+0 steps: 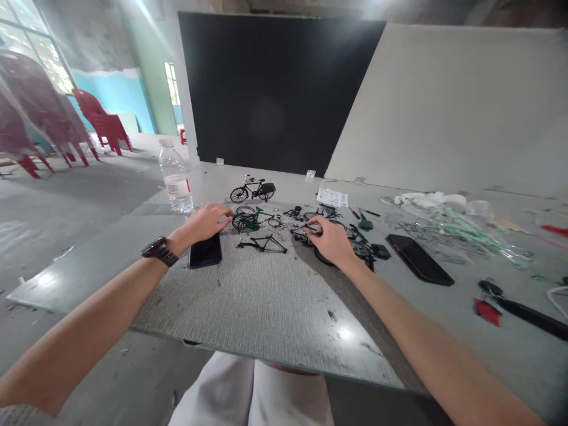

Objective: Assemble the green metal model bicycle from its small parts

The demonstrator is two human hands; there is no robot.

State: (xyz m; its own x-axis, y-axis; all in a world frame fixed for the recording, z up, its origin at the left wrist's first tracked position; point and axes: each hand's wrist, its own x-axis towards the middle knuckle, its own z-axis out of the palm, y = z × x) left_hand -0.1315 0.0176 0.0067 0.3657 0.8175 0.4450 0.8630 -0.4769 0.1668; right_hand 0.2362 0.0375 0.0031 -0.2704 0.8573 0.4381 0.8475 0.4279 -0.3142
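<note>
My left hand [206, 222] rests above a dark phone [205, 253], thumb and fingers apart, the tips next to the rear wheel of a green model bicycle [252, 219]. I cannot tell whether they touch it. My right hand [331, 239] is over a heap of small black bicycle parts [361, 245], thumb and fingertips pinched together. What lies between them is too small to make out. Between my hands, a bare black bicycle frame [266, 243] lies on the table. Behind the green one stands a black model bicycle [252, 190], upright.
A water bottle [175, 180] stands at the back left. A white printed sheet [332, 197], a green-tipped tool [365, 224], a black phone [419, 259] and clear plastic scraps [470, 228] lie to the right. A black board [275, 89] rises behind.
</note>
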